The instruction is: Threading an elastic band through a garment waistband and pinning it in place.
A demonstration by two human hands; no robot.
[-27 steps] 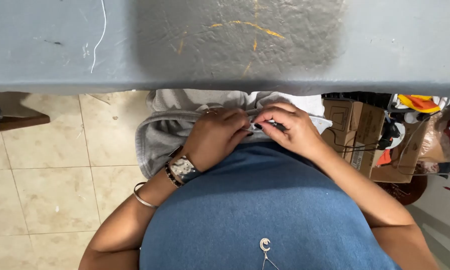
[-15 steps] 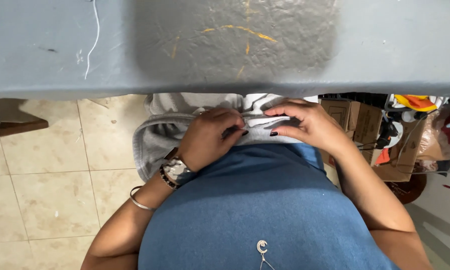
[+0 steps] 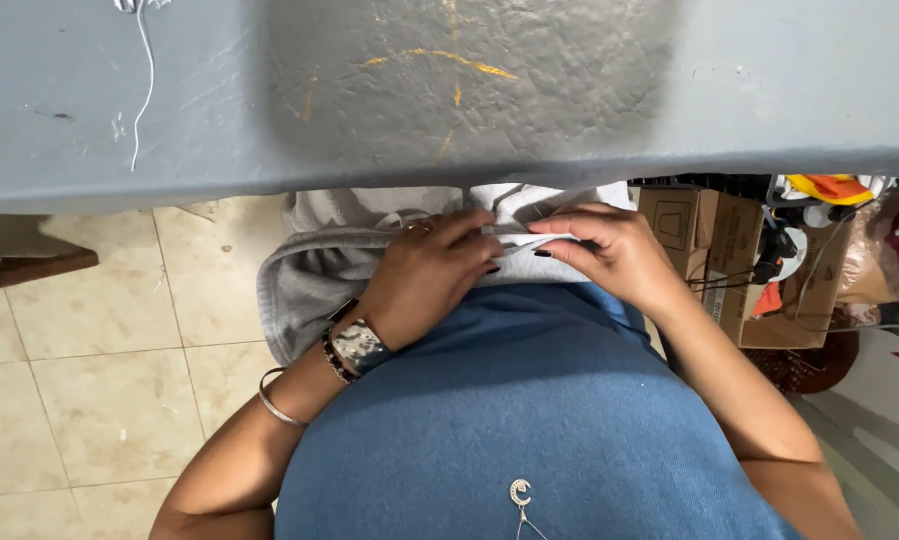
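- I see a grey garment (image 3: 314, 270) bunched in the lap, just under the near edge of the grey worktable (image 3: 449, 90), draping off toward the person's left side over the floor.
- A narrow white strip of fabric (image 3: 534, 241) lies along the garment's upper edge, between the two hands.
- My left hand (image 3: 424, 275) rests curled on the garment, fingertips pressed on the white strip; I read it as pinching that edge, not fully clenched.
- My right hand (image 3: 609, 250) meets it from the other side, thumb and fingers closed on the strip's end.
- The left wrist carries a wide metal watch (image 3: 359, 345), with a thin bangle (image 3: 274, 400) further up the forearm.
- The table is rough, painted grey, with yellow scuffs and a loose white thread (image 3: 144, 80).
- Below lies a beige tiled floor (image 3: 79, 380); cardboard boxes (image 3: 714, 235) stand to the right.
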